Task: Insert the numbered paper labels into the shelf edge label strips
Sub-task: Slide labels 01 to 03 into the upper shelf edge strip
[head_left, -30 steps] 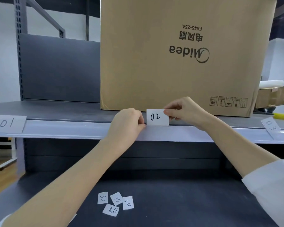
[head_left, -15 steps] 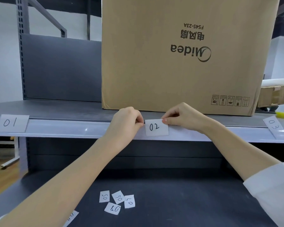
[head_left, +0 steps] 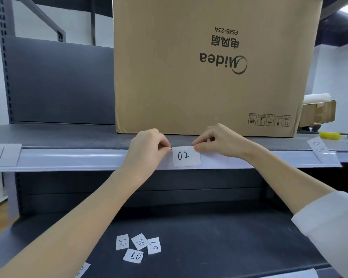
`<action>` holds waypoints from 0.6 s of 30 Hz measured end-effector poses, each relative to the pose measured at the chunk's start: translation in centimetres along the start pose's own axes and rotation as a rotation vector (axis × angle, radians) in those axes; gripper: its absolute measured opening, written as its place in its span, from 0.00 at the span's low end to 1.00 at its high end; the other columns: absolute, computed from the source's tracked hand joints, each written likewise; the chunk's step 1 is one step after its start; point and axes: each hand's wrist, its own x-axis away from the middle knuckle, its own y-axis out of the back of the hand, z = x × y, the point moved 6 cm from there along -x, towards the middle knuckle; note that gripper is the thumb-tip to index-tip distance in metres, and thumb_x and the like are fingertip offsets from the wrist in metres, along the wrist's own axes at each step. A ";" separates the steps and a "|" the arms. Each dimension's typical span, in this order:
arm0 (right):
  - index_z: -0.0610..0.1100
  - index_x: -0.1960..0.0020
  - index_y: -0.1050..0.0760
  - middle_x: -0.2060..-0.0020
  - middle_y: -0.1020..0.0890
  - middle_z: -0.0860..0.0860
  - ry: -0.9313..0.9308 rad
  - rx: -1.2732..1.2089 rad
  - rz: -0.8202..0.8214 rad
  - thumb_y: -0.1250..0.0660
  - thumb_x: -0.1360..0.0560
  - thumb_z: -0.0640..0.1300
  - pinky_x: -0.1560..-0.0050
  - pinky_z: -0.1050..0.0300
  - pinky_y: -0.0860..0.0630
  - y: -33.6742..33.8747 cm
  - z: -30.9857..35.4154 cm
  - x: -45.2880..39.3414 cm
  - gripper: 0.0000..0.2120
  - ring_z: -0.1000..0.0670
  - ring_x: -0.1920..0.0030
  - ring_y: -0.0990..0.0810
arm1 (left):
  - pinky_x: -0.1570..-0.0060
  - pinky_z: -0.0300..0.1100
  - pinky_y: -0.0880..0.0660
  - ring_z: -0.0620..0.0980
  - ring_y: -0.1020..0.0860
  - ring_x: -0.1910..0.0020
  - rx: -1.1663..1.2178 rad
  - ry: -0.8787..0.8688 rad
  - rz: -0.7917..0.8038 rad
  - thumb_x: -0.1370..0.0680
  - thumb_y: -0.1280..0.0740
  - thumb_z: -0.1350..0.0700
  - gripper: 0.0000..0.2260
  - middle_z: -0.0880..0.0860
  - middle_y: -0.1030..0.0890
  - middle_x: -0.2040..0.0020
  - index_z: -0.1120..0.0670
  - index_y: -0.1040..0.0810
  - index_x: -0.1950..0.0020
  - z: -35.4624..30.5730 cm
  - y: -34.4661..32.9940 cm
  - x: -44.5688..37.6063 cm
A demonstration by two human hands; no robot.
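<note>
Label "02" [head_left: 186, 156] sits in the shelf-edge strip [head_left: 68, 158], each hand's grip, left hand [head_left: 149, 146] and right hand [head_left: 219, 140], pinching a top corner, probably to seat it straight.

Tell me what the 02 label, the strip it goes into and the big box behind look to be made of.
02 label: thin white paper, matte, handwritten in pen.
Label strip: probably glossy plastic, pale grey with a long highlight.
Box: brown cardboard, matte, printed in black.
</note>
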 end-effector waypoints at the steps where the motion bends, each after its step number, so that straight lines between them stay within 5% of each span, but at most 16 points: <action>1: 0.42 0.50 0.17 0.68 0.25 0.53 -0.018 0.000 -0.065 0.33 0.27 0.42 0.68 0.64 0.36 0.8 -0.3 0.4 0.08 0.52 0.69 0.33 | 0.54 0.47 0.27 0.54 0.24 0.56 0.016 -0.017 -0.020 0.26 0.33 0.63 0.05 0.56 0.19 0.57 0.60 0.18 0.57 -0.2 0.1 -0.2; 4: 0.41 0.47 0.18 0.73 0.25 0.59 -0.108 0.024 -0.206 0.33 0.26 0.41 0.78 0.73 0.37 3.9 -2.3 2.3 0.10 0.60 0.78 0.31 | 0.54 0.50 0.26 0.56 0.23 0.58 0.076 -0.093 -0.054 0.28 0.32 0.64 0.04 0.57 0.19 0.59 0.61 0.17 0.59 -1.7 -0.4 -1.1; 8: 0.39 0.47 0.19 0.84 0.26 0.63 -0.221 0.061 -0.244 0.34 0.26 0.40 0.75 0.78 0.35 7.2 -6.1 5.7 0.10 0.70 0.77 0.29 | 0.54 0.47 0.27 0.54 0.24 0.58 0.165 -0.165 -0.004 0.27 0.32 0.63 0.04 0.56 0.19 0.58 0.60 0.18 0.58 -5.9 -3.7 -1.6; 11: 0.40 0.47 0.18 0.74 0.25 0.64 -0.258 0.108 -0.295 0.33 0.26 0.42 0.73 0.78 0.34 10.1 -9.5 8.0 0.11 0.62 0.72 0.27 | 0.54 0.46 0.28 0.51 0.26 0.59 0.198 -0.201 0.038 0.26 0.32 0.61 0.04 0.56 0.20 0.57 0.59 0.18 0.57 -10.1 -6.9 -1.5; 15: 0.37 0.47 0.19 0.62 0.20 0.51 -0.214 0.128 -0.331 0.33 0.27 0.39 0.70 0.79 0.33 14.4 -14.3 11.1 0.10 0.67 0.71 0.26 | 0.51 0.49 0.26 0.52 0.24 0.56 0.196 -0.222 0.058 0.26 0.33 0.61 0.04 0.56 0.20 0.56 0.58 0.18 0.56 -15.8 -11.2 -1.9; 18: 0.34 0.49 0.19 0.56 0.16 0.42 -0.206 0.118 -0.414 0.34 0.26 0.38 0.68 0.75 0.31 18.0 -19.4 13.3 0.10 0.59 0.67 0.25 | 0.49 0.49 0.26 0.53 0.24 0.52 0.176 -0.205 0.045 0.25 0.33 0.60 0.05 0.56 0.21 0.54 0.58 0.18 0.53 -19.3 -14.6 -2.5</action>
